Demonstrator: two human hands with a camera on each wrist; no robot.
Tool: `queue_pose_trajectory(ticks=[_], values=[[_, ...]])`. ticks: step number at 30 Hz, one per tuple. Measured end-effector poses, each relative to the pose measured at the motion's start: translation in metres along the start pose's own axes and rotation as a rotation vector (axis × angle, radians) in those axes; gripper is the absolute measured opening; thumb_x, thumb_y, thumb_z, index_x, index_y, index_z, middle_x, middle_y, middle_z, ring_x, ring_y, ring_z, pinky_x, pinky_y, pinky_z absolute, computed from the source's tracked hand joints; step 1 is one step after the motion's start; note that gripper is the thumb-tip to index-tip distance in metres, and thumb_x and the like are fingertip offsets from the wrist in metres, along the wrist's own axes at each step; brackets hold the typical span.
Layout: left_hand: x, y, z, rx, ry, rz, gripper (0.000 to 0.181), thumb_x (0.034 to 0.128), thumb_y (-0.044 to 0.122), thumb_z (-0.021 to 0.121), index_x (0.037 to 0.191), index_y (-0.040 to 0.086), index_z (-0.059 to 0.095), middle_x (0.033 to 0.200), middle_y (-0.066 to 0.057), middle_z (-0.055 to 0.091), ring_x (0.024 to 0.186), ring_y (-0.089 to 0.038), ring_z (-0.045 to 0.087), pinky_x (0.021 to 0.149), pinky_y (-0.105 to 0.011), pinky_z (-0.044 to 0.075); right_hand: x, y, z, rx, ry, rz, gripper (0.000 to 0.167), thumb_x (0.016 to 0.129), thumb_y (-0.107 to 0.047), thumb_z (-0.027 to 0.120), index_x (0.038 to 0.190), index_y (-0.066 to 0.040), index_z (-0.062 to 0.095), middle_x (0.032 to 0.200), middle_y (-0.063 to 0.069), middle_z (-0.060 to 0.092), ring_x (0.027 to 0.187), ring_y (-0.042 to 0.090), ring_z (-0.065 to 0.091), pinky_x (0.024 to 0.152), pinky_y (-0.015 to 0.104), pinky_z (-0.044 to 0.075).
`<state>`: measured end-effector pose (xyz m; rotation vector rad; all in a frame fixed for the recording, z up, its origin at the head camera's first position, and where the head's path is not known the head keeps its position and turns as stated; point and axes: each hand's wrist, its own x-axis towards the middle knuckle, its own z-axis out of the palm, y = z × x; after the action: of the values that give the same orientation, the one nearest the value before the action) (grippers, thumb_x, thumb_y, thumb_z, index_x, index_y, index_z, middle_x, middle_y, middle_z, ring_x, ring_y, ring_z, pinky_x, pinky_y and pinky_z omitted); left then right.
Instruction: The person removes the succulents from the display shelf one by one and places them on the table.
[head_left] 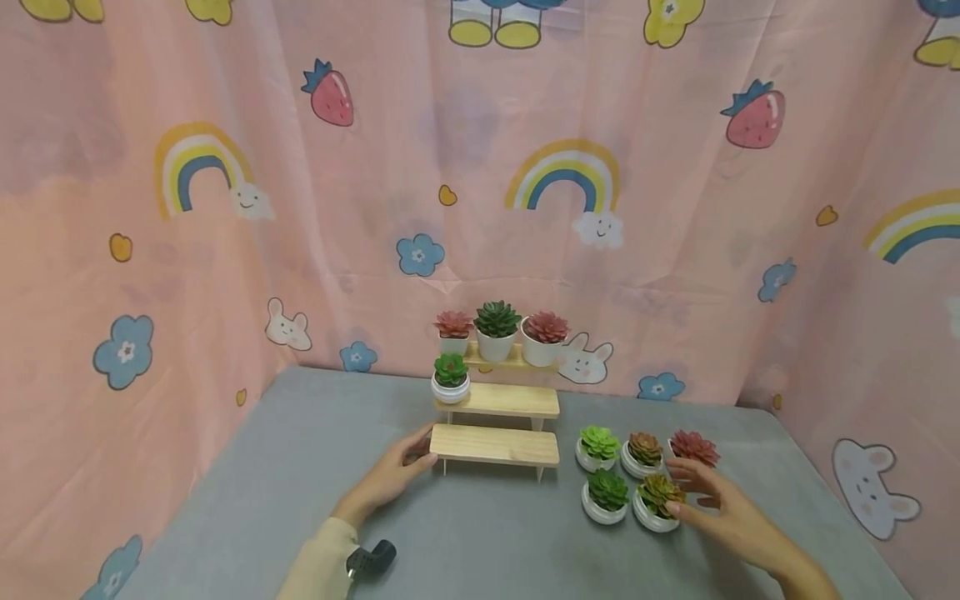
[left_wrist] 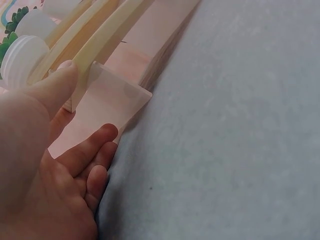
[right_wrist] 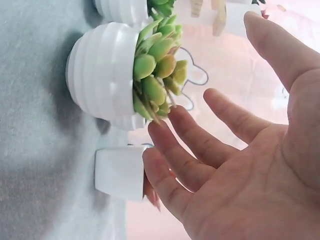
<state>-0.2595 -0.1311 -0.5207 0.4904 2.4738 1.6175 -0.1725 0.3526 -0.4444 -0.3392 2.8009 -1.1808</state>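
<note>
One pink curtain (head_left: 360, 250), printed with rainbows, strawberries, flowers and rabbits, hangs along the far side and both flanks. In front of it spreads a grey worktop (head_left: 480, 533). A three-step wooden stand (head_left: 495, 446) is at its far middle, rising from the near step to the far one; the left wrist view shows a pale leg panel (left_wrist: 112, 97) under the lowest step. A cream sleeve (head_left: 318, 558) reaches in from the near left.

The left hand (head_left: 392, 472) pinches the left end of the lowest step, thumb at the near edge and forefinger at the far edge, its other fingers loosely bent beside the leg panel. The right hand (head_left: 723, 512), at the right of the worktop, is released, its fingers spread just beside a yellow-green succulent (head_left: 656, 500); I cannot tell whether it touches the leaves.

That plant is the right one of a near row, with a dark green succulent (head_left: 606, 497) to its left. The far row runs, left to right, bright green succulent (head_left: 597, 450), brownish succulent (head_left: 642, 457), red succulent (head_left: 692, 446). On the top step sit a small red rosette (head_left: 453, 327), a deep green rosette (head_left: 497, 329) and a larger red rosette (head_left: 545, 337); a leafy green rosette (head_left: 450, 379) stands at the middle step's left end. All nine have white pots. A black device (head_left: 372, 559) is at the left wrist.
</note>
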Motion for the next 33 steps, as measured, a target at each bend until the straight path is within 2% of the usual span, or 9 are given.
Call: queue_pose_trajectory(ticks=[5,9,14,17,20,26,30,33], values=[[0.002,0.0,0.0,0.005,-0.006,0.005,0.064,0.1034,0.031,0.059,0.158,0.009,0.034,0.139,-0.019,0.061,0.128,-0.033,0.056,0.105,-0.049,0.046,-0.001,-0.006,0.001,-0.011,0.03,-0.015,0.055,0.099,-0.022,0.065,0.146,0.0,0.045,0.135,0.026,0.059,0.109,0.024,0.064,0.083,0.042,0.051],[0.001,0.001,0.0,-0.009,-0.003,0.01,0.063,0.1033,0.028,0.059,0.158,0.008,0.035,0.138,-0.02,0.061,0.127,-0.033,0.057,0.106,-0.052,0.045,0.004,-0.011,0.001,-0.018,0.042,-0.033,0.053,0.1,-0.021,0.064,0.145,0.0,0.046,0.135,0.026,0.06,0.109,0.02,0.065,0.083,0.037,0.052],[-0.001,0.001,0.0,-0.016,-0.013,0.024,0.063,0.1034,0.027,0.059,0.158,0.007,0.034,0.138,-0.021,0.061,0.127,-0.033,0.057,0.105,-0.052,0.045,0.012,-0.018,-0.004,-0.014,0.049,-0.048,0.051,0.101,-0.02,0.061,0.144,0.004,0.047,0.136,0.029,0.058,0.116,0.036,0.062,0.083,0.03,0.052],[0.0,0.0,0.0,-0.011,-0.009,0.02,0.064,0.1031,0.03,0.059,0.158,0.009,0.034,0.138,-0.02,0.061,0.127,-0.033,0.057,0.105,-0.05,0.046,0.015,-0.023,-0.007,-0.003,0.038,-0.061,0.051,0.102,-0.02,0.06,0.145,0.004,0.045,0.138,0.03,0.056,0.119,0.045,0.059,0.085,0.036,0.053],[0.0,0.0,0.001,-0.009,-0.001,0.009,0.064,0.1026,0.031,0.06,0.158,0.011,0.035,0.139,-0.018,0.061,0.126,-0.03,0.057,0.103,-0.046,0.046,0.02,-0.031,-0.009,0.002,0.026,-0.105,0.049,0.103,-0.02,0.058,0.146,0.001,0.046,0.139,0.029,0.056,0.119,0.044,0.06,0.086,0.042,0.052],[0.001,0.0,0.001,0.003,0.011,0.002,0.064,0.1023,0.032,0.06,0.158,0.012,0.036,0.139,-0.017,0.061,0.127,-0.03,0.057,0.103,-0.045,0.046,0.037,-0.056,-0.011,0.023,0.023,-0.182,0.046,0.104,-0.019,0.058,0.146,-0.004,0.046,0.137,0.024,0.059,0.117,0.038,0.061,0.085,0.035,0.054],[0.002,0.0,0.002,0.012,0.017,0.008,0.064,0.1023,0.033,0.06,0.157,0.011,0.037,0.138,-0.018,0.062,0.126,-0.031,0.057,0.103,-0.047,0.047,0.049,-0.071,-0.005,0.052,0.022,-0.211,0.046,0.104,-0.019,0.057,0.146,-0.003,0.046,0.14,0.025,0.057,0.121,0.043,0.059,0.095,0.052,0.051],[0.001,-0.001,0.002,0.014,0.017,-0.006,0.063,0.1022,0.032,0.06,0.157,0.011,0.037,0.137,-0.017,0.063,0.126,-0.03,0.058,0.104,-0.048,0.046,0.058,-0.079,0.005,0.116,-0.001,-0.23,0.047,0.104,-0.019,0.057,0.147,-0.003,0.046,0.141,0.027,0.056,0.124,0.046,0.057,0.097,0.059,0.05]])
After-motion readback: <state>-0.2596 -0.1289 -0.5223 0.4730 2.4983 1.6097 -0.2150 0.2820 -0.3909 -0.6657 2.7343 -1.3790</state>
